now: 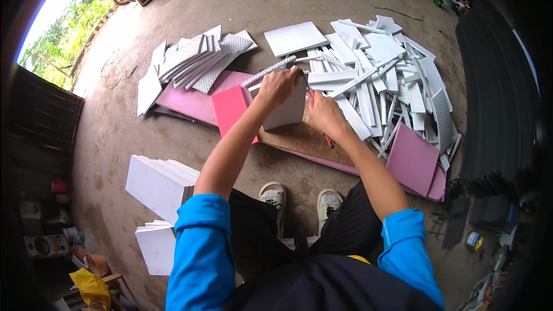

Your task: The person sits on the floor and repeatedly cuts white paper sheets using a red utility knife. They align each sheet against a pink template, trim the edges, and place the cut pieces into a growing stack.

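"What did the person's left hand [279, 85] do?"

"It pressed on a flat white square board [286, 110] on the brown cardboard [299, 136], probably to stop it sliding."

"And the right hand [324, 112]?"

"It was closed on a small red-handled cutter [329, 140] beside the board's edge."

We see a bare brown concrete floor [242, 0] carrying everything. At centre frame a long pink flat board [187, 102] lies directly on it, reaching toward the right. In the upper middle, a fanned heap of white and grey patterned square tiles [193, 60] rests partly on the floor, and a single white square tile [295, 38] lies flat beside it. A loose heap of white cut tile strips [391, 75] covers the upper right. At lower left stand two stacks of white square tiles [158, 187]. A roll of tape [474, 241] sits at lower right.
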Demonstrator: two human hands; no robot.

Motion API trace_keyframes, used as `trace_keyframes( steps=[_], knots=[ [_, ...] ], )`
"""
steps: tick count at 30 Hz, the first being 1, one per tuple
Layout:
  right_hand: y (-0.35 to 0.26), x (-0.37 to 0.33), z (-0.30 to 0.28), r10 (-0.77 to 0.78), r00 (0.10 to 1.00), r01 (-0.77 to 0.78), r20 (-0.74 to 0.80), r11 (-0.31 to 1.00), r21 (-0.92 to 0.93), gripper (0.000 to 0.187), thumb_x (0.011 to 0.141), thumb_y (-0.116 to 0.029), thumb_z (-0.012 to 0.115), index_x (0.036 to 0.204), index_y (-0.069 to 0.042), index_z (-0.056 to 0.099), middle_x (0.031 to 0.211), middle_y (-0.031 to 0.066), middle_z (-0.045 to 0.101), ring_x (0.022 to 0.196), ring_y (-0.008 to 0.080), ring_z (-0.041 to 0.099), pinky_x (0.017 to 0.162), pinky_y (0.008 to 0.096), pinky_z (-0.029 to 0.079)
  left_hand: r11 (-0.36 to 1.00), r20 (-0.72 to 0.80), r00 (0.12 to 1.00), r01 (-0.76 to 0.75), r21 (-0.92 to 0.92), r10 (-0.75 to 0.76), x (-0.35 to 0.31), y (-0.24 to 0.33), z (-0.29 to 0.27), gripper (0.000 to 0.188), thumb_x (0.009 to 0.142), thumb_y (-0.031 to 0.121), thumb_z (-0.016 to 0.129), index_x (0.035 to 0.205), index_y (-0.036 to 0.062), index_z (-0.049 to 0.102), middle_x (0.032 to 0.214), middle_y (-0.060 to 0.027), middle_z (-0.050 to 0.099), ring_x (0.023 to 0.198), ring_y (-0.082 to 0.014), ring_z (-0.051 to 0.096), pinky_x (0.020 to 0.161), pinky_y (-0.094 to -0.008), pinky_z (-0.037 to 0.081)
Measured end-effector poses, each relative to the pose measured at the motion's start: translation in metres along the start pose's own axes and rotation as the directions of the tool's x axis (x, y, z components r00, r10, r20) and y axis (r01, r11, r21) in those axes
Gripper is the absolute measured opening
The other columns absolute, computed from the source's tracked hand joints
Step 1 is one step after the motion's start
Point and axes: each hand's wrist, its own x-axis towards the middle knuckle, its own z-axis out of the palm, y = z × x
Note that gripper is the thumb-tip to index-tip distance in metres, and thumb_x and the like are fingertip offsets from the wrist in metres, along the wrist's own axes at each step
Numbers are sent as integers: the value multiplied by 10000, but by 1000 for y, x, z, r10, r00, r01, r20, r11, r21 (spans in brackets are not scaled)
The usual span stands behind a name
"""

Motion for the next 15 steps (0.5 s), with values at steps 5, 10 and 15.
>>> trace_keyframes(
  steps=[5, 10, 15],
  knots=[
    [-8, 5, 5, 37, 999, -37, 0, 998, -42, 279, 885, -181, 408, 894, 77, 513, 728, 294, 596, 742, 442, 600, 674, 492, 489, 997, 150, 987, 58, -44, -51, -1, -4, 5, 212, 871, 207, 470, 1006, 44, 476, 730, -158, 616, 632, -340, 609, 531, -449, 471],
    [-6, 16, 6, 127, 989, -124, 74, 991, -46, 276, 860, -158, 409, 888, 80, 547, 801, 290, 611, 828, 420, 608, 743, 466, 492, 997, 134, 990, 51, -62, -42, -8, 6, 5, 211, 868, 211, 479, 986, 35, 475, 736, -158, 616, 631, -338, 609, 527, -444, 471],
    [-9, 24, 2, 151, 980, -150, 126, 989, -15, 298, 837, -145, 413, 915, 98, 566, 852, 307, 601, 864, 433, 592, 795, 471, 472, 1000, 85, 996, 5, -6, -5, -7, 1, 6, 231, 849, 210, 507, 974, 19, 468, 717, -155, 609, 636, -339, 607, 529, -444, 470]
  ],
)
